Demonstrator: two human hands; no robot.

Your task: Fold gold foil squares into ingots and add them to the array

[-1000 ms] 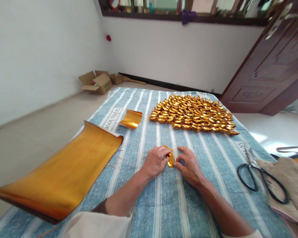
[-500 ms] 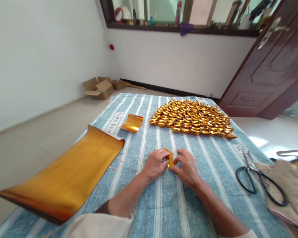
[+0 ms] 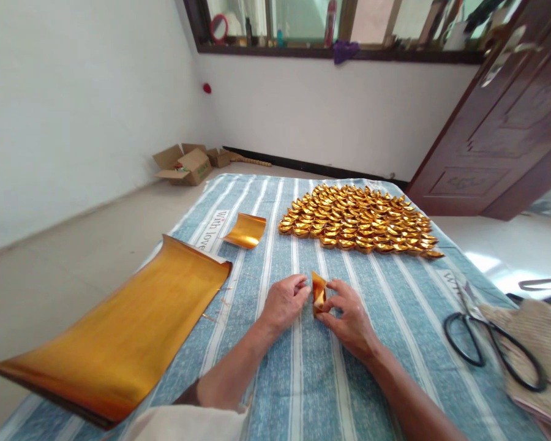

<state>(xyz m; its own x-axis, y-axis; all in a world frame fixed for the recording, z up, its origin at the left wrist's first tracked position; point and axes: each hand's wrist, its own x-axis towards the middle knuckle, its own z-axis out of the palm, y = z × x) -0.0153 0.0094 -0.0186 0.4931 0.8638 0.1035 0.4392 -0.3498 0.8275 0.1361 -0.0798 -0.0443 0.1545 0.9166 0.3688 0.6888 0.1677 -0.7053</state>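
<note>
A small folded piece of gold foil paper [image 3: 319, 288] stands over the striped cloth in front of me, its sides partly opened out. My right hand [image 3: 349, 315] pinches its right side and lower end between thumb and fingers. Just left of the foil, my left hand [image 3: 284, 301] has its fingers bent and slightly apart, with nothing visible in them. Beyond the hands lies a dense cluster of folded gold paper ingots [image 3: 358, 220]. A large stack of gold foil sheets [image 3: 114, 324] curls at the left, and a smaller curved gold sheet [image 3: 245, 231] lies further back.
Black-handled scissors [image 3: 491, 343] lie at the right beside a beige knitted cloth [image 3: 528, 367]. The blue and white striped cloth [image 3: 275, 380] covers the table. Cardboard boxes [image 3: 188, 166] sit on the floor at back left; a brown door [image 3: 491, 122] stands at the right.
My left hand has let go of the small foil piece and moved slightly left. The piece, in my right hand, now stands more open. The view has shifted slightly.
</note>
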